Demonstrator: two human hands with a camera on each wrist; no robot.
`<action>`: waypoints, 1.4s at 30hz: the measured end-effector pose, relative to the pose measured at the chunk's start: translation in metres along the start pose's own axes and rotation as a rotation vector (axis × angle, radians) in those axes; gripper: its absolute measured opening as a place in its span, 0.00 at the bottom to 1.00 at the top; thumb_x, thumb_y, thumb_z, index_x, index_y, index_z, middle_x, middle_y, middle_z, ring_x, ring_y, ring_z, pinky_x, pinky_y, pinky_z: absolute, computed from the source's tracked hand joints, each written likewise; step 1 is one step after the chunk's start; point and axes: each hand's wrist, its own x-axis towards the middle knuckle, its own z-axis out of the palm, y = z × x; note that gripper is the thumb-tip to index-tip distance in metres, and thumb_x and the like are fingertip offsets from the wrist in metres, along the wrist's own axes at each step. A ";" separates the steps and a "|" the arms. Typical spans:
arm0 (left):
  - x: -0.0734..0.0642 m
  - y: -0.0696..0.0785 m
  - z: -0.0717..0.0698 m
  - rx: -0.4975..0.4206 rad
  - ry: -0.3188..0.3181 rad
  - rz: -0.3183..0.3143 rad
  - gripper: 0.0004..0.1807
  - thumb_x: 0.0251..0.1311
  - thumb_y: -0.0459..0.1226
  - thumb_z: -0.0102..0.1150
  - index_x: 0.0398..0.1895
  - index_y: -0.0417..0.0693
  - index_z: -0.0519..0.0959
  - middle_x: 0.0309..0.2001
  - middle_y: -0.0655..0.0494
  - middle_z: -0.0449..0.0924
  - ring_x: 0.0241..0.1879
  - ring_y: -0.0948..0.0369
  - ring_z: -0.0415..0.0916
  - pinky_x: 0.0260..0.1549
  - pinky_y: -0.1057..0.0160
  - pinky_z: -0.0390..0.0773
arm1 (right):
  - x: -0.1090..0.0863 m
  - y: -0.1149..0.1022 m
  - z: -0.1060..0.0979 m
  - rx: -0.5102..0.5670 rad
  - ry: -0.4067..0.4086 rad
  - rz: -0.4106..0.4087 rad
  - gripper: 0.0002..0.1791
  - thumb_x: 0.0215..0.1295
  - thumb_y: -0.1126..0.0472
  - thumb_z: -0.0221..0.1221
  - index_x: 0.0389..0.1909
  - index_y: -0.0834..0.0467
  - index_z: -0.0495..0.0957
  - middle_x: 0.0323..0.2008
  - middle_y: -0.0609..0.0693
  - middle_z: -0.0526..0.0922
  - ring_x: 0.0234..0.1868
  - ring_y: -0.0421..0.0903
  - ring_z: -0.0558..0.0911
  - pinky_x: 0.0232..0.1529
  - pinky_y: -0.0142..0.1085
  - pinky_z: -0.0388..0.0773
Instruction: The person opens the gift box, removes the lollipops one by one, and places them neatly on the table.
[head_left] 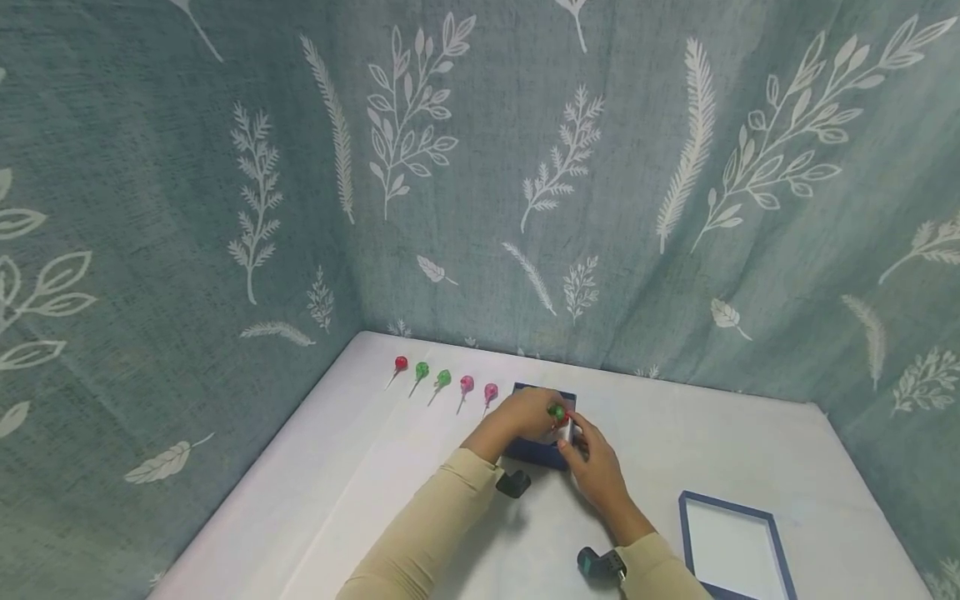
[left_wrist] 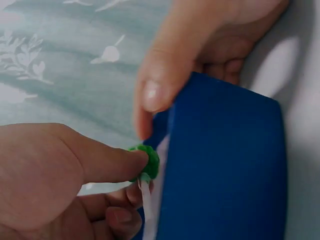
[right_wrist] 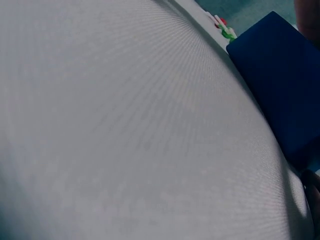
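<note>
With thumb and fingers my left hand (head_left: 534, 412) pinches a green lollipop (left_wrist: 146, 165) over the blue box (head_left: 536, 452). The lollipop's white stick runs down along the box's rim in the left wrist view. My right hand (head_left: 600, 467) grips the box's right wall, thumb and fingers on either side of it. A bit of red (head_left: 567, 414) shows beside the green lollipop; what it belongs to is unclear. Both hands hide much of the box's inside. In the right wrist view, only the dark blue outer wall and parts of fingers appear at the right edge.
Left of the box, several lollipops lie in a row: a red one (head_left: 401, 363), green ones (head_left: 443, 378) and pink ones (head_left: 467, 383). A blue-rimmed lid (head_left: 687, 533) with a white inside lies at the front right. Leaf-patterned curtains (head_left: 480, 250) stand behind the white table (head_left: 405, 467).
</note>
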 end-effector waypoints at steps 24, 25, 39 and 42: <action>-0.068 -0.059 -0.033 -0.515 0.155 0.104 0.16 0.68 0.44 0.56 0.54 0.48 0.77 0.41 0.55 0.80 0.43 0.56 0.78 0.41 0.53 0.77 | 0.002 -0.003 -0.003 -0.006 0.007 0.008 0.30 0.68 0.51 0.58 0.70 0.50 0.65 0.63 0.61 0.71 0.55 0.60 0.77 0.56 0.58 0.69; -0.071 -0.063 -0.031 -0.514 0.169 0.098 0.15 0.68 0.44 0.57 0.53 0.49 0.77 0.43 0.57 0.80 0.44 0.57 0.77 0.43 0.53 0.76 | 0.002 -0.003 -0.003 -0.004 0.003 0.012 0.30 0.68 0.51 0.58 0.70 0.50 0.65 0.63 0.61 0.71 0.56 0.60 0.77 0.56 0.58 0.69; -0.105 -0.105 -0.006 -0.444 0.216 -0.060 0.14 0.62 0.42 0.63 0.49 0.49 0.80 0.34 0.59 0.80 0.32 0.61 0.74 0.30 0.60 0.75 | 0.000 -0.006 -0.002 -0.004 -0.014 0.036 0.30 0.69 0.52 0.58 0.70 0.50 0.65 0.66 0.60 0.69 0.58 0.61 0.76 0.57 0.57 0.68; -0.106 -0.113 -0.001 -0.422 0.230 -0.087 0.13 0.60 0.42 0.65 0.46 0.51 0.80 0.33 0.59 0.79 0.32 0.60 0.73 0.30 0.59 0.74 | 0.000 -0.005 -0.003 0.001 -0.013 0.035 0.30 0.69 0.51 0.58 0.70 0.50 0.65 0.66 0.60 0.69 0.57 0.61 0.76 0.57 0.57 0.69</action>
